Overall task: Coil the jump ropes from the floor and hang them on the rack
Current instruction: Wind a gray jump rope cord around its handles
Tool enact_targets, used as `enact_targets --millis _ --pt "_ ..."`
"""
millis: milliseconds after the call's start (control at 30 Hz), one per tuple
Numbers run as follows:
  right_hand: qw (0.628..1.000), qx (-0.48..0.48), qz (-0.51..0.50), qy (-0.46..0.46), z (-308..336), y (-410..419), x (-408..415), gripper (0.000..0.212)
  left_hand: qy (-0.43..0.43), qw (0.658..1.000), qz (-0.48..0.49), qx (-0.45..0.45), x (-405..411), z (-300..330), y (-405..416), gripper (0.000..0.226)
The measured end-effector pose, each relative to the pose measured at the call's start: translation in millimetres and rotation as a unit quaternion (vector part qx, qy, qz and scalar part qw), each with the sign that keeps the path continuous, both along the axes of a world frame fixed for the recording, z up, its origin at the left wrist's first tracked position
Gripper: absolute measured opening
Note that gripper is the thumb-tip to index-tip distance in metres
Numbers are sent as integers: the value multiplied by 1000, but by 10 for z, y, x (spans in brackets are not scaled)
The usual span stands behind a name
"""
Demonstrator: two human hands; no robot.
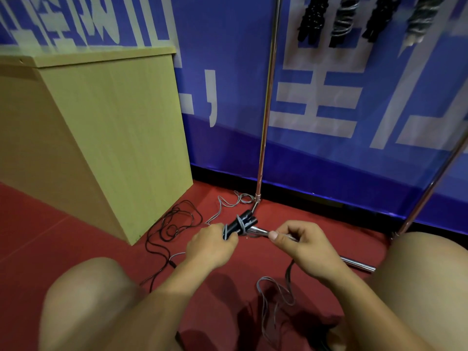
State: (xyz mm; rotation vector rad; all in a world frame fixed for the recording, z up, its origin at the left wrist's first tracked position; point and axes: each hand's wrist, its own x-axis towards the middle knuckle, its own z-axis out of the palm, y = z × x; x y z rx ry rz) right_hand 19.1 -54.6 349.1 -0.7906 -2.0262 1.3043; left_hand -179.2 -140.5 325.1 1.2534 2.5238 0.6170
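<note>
The person squats on the red floor, knees at 7 and 5 o'clock of the view. The left hand is curled round the black handles of a jump rope, keeping both together so that they serve as a core for winding. The right hand pinches the grey cord between thumb and forefinger just at 3 o'clock of the handles. A few grey turns already cross the handles; the judgement is that wrapping is under way and far from finished.

The rest of this cord appears to run slack on the floor: a loose tangle lies at 6 o'clock of the right hand, and more grey cord trails at 12 o'clock toward the foot of the rack post. Whether both belong to the same rope cannot be told.

A second, black rope lies uncoiled at 9 o'clock of the hands, beside the corner of the wooden table. It is untouched.

On the rack, at 1 o'clock and high in the view, four coiled bundles hang in a row against the blue banner. They are blurred.

Risk noted: slack near the rack base may snag on the post as it is drawn in.
</note>
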Motion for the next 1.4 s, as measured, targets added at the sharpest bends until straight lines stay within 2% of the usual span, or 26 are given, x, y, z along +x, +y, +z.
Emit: enact_targets --millis 100,233,400,500,600,700,767,867,933,1100,1233,1300,1400 --pt "999 -17 7 37 52 13 21 20 -32 995 -86 -46 2 -43 -5 25" --pt "998 -35 14 55 70 59 48 16 -58 971 -210 -98 104 -93 -48 17" --pt "998 -26 -10 49 10 99 33 18 -85 952 -287 -59 215 81 -197 8" --pt "998 -27 -31 51 -1 103 5 19 -97 937 -334 -23 286 174 -289 13" --pt "996 -62 -43 39 -48 123 -16 11 -151 923 -354 11 314 241 -317 22" --pt "991 -122 -39 30 -58 109 -45 11 -259 905 -335 34 317 315 -339 24" --pt "986 -159 -36 16 -66 97 -66 4 -321 892 -314 48 324 344 -344 17" --pt "985 -162 -26 -51 -120 81 -92 19 -362 883 -284 87 339 368 -322 8" --pt "981 -176 -9 -86 -125 48 -97 17 -372 886 -254 111 333 367 -284 8" --pt "984 -148 47 -85 -181 -26 -129 30 -375 901 -156 153 312 309 -175 11" --pt "992 -91 80 -43 -193 -63 -140 20 -365 912 -85 169 284 243 -105 10" --pt "991 -67 95 -60 -179 -75 -138 11 -346 920 -58 176 244 188 -77 9" --pt "986 -88 116 -76 -176 -89 -142 15 -268 946 -20 181 127 83 -39 7"
